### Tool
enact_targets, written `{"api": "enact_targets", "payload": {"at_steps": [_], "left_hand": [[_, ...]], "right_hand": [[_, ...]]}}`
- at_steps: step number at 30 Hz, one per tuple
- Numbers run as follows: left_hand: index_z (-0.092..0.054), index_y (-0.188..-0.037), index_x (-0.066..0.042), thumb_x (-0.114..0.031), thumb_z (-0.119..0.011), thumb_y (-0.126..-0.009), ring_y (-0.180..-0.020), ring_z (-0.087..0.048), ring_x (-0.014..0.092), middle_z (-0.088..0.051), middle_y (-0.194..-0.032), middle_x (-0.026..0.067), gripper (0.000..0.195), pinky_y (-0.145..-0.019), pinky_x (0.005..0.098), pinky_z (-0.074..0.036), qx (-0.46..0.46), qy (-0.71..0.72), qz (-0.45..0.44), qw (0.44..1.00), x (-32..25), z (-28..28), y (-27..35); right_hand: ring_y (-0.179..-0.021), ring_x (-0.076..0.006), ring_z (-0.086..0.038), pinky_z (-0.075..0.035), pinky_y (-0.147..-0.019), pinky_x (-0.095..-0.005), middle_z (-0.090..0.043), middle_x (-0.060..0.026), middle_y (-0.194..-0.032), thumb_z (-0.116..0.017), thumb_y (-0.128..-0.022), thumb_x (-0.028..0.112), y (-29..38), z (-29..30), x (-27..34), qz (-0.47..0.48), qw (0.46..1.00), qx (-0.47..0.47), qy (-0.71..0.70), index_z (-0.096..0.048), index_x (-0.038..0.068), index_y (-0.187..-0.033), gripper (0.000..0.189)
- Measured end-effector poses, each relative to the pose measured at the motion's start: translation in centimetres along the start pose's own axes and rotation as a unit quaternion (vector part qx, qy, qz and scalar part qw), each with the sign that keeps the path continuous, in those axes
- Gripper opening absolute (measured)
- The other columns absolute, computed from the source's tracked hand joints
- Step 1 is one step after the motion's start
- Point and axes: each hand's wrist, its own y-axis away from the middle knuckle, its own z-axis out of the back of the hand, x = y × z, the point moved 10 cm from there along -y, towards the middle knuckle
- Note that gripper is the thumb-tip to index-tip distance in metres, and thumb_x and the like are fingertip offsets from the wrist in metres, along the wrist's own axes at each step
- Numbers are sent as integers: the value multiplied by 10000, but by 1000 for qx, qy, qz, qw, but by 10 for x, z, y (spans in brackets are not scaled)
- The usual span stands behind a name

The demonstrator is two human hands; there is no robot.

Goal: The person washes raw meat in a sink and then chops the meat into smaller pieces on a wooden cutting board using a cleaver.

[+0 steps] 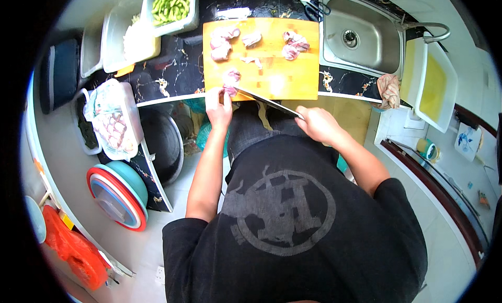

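Note:
A wooden cutting board [270, 79] lies at the counter's front edge. My left hand [219, 107] grips the near end of a raw meat piece [230, 90] at the board's lower left. In my right hand [319, 124] is the handle of a knife [270, 102]; its blade slants up and left, with the tip at that same piece. Farther back on the board are a meat pile [221, 44] at left, a single piece [251, 39] and a small scrap [252, 61] near the middle, and another pile [295, 46] at right.
A steel sink [362, 32] adjoins the board's right side, with scissors [311, 5] behind the board and a cloth [388, 91] at the sink's near corner. Left are a tub of green pods [171, 7], a tub with pale food [137, 44] and a bagged tub of meat [113, 126].

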Motion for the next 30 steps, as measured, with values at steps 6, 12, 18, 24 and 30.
{"api": "enact_targets", "payload": {"at_steps": [6,12,18,24,30], "left_hand": [[-562,-1235,-28,-212,-766,-810,-1109,-600,403,-618,-1201,218,506,-925,481,-508,144,-190,30,971,-41,-29,-38],[-641,-964,-8,-185,-697,-874,-747,-700,368,-709,-821,181,206,-738,440,-571,169,-148,171,959,-4,-44,-77],[-632,-982,29,-88,-659,-888,-730,-695,215,-707,-861,132,152,-674,342,-568,186,298,234,906,-58,-89,-98],[-651,-1166,25,-245,-711,-902,-1102,-636,375,-677,-1164,217,383,-980,440,-506,127,-70,-85,986,-149,-115,-146],[-715,-1175,-68,-377,-690,-920,-1137,-620,340,-656,-1209,188,401,-991,441,-486,258,-317,-27,912,-117,-109,-171]], "right_hand": [[-848,-485,-656,-506,-744,-565,-678,-259,-841,-614,-970,247,56,7,-54,-57,990,-83,-99,-600,52,-995,197],[-846,-494,-645,-496,-731,-566,-669,-266,-832,-631,-966,240,87,2,-87,-113,973,-132,-151,-588,39,-972,205],[-797,-484,-638,-491,-681,-531,-644,-260,-789,-658,-952,211,111,-4,-106,-125,943,-212,-223,-587,17,-927,208],[-695,-434,-627,-482,-630,-462,-612,-233,-724,-674,-948,189,115,-9,-118,-125,918,-255,-275,-596,-10,-910,217],[-737,-437,-640,-491,-655,-478,-633,-232,-752,-672,-947,197,120,-8,-129,-146,921,-248,-261,-599,-2,-931,213]]}}
